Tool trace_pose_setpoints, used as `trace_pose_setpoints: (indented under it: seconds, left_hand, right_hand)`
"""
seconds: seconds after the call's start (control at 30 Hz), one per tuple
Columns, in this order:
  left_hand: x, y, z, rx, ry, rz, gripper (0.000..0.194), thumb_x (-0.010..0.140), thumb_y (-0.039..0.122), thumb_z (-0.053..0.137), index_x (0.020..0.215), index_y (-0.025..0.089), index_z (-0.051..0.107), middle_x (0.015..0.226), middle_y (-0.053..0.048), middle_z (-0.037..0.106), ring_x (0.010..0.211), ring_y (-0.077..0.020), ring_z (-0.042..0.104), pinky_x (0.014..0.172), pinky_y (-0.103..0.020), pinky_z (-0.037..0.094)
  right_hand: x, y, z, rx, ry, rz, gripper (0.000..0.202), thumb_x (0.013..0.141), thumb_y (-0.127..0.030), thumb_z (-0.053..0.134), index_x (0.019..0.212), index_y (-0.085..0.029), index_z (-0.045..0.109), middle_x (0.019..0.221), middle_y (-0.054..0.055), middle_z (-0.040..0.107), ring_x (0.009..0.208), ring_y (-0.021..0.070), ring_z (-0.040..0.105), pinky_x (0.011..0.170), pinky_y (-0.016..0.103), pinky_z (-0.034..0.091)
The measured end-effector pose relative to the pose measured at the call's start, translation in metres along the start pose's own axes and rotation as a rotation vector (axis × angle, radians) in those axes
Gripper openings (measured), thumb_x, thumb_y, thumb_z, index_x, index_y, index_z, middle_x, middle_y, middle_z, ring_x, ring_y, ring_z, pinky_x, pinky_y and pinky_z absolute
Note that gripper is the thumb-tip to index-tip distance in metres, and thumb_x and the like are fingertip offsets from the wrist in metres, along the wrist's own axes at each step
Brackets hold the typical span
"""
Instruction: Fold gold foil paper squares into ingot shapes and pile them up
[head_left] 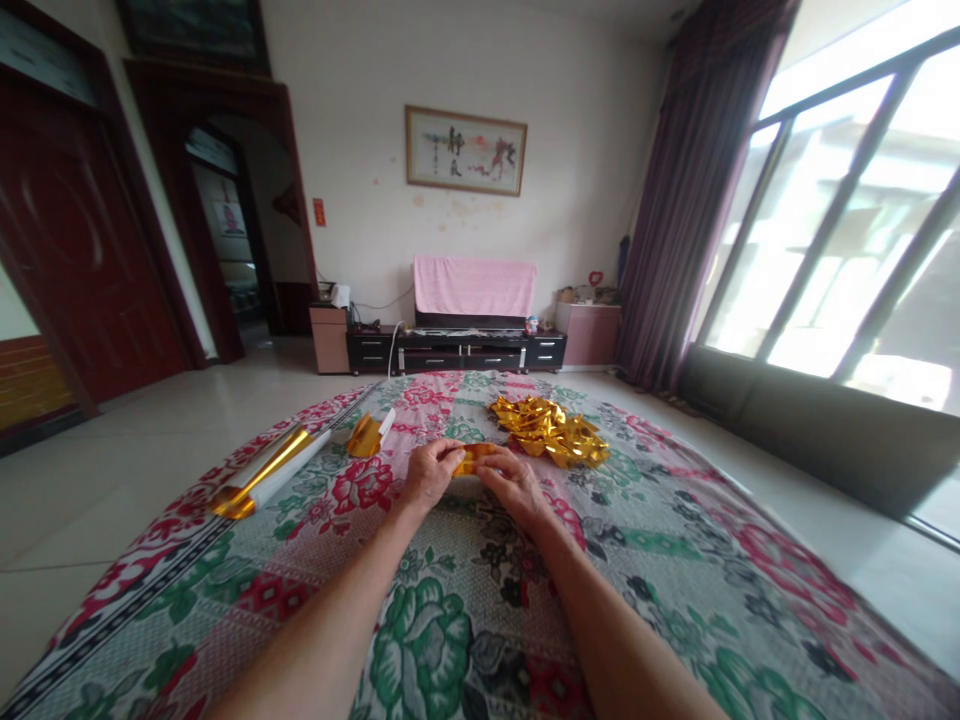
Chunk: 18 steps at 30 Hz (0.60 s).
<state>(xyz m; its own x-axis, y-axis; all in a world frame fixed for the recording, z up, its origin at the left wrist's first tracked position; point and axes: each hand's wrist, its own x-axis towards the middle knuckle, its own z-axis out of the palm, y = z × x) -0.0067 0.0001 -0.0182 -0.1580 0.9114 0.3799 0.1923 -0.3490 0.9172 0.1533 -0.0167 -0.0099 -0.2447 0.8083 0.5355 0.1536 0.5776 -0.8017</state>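
Observation:
Between my two hands is a small piece of gold foil paper [474, 459], held above the flowered cloth. My left hand [433, 472] pinches its left end between thumb and fingers. On the other end, my right hand [516, 482] has its fingers closed too. The fingers hide part of the foil, so I cannot tell how it is folded. Just beyond my right hand lies a heap of folded gold foil pieces [551, 430]. Left of my left hand rests a short stack of gold foil sheets [365, 437] with a white edge showing.
A long roll of gold and white foil paper [270, 470] lies at the left of the flowered cloth [315, 600]. Past the cloth's far edge stands a low black cabinet [461, 357] with a pink towel [475, 286] above it. A window is on the right.

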Motion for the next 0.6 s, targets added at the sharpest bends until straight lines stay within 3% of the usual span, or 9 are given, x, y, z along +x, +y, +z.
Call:
trace_pose_setpoints:
  seconds: [0.13, 0.27, 0.47, 0.6]
  left_hand:
    - [0.0005, -0.0017, -0.0001, -0.014, -0.001, 0.004, 0.023, 0.064, 0.031, 0.063, 0.080, 0.016, 0.069, 0.073, -0.005, 0.069, 0.068, -0.0159, 0.061, 0.059, -0.022, 0.047]
    - [0.0013, -0.0026, 0.0016, -0.082, 0.020, -0.057, 0.026, 0.063, 0.032, 0.064, 0.081, 0.014, 0.068, 0.069, -0.003, 0.067, 0.061, -0.0136, 0.060, 0.056, -0.022, 0.047]
    - [-0.0011, 0.0043, 0.0020, -0.151, 0.036, -0.167, 0.027, 0.061, 0.031, 0.065, 0.081, 0.013, 0.067, 0.064, -0.002, 0.065, 0.054, -0.0116, 0.057, 0.048, -0.020, 0.045]
    - [-0.0017, 0.0050, 0.0018, -0.129, 0.014, -0.141, 0.026, 0.062, 0.032, 0.064, 0.080, 0.014, 0.067, 0.064, -0.001, 0.065, 0.053, -0.0117, 0.057, 0.047, -0.020, 0.044]
  right_hand:
    - [0.0006, 0.0025, 0.0003, -0.024, 0.038, 0.008, 0.016, 0.072, -0.032, 0.058, 0.073, -0.022, 0.070, 0.087, 0.003, 0.063, 0.083, 0.0175, 0.058, 0.072, 0.027, 0.047]
    - [-0.0003, 0.0034, 0.0015, 0.062, 0.040, 0.060, 0.017, 0.067, -0.031, 0.062, 0.079, -0.021, 0.068, 0.090, 0.003, 0.063, 0.082, 0.0174, 0.059, 0.071, 0.028, 0.049]
    - [0.0000, 0.0016, 0.0013, 0.072, 0.032, 0.032, 0.014, 0.066, -0.032, 0.063, 0.072, -0.020, 0.069, 0.090, 0.005, 0.063, 0.086, 0.0187, 0.058, 0.070, 0.027, 0.048]
    - [0.0007, 0.0055, 0.0017, 0.050, 0.070, 0.030, 0.014, 0.065, -0.033, 0.063, 0.069, -0.020, 0.068, 0.082, 0.003, 0.064, 0.078, 0.0172, 0.058, 0.070, 0.028, 0.048]
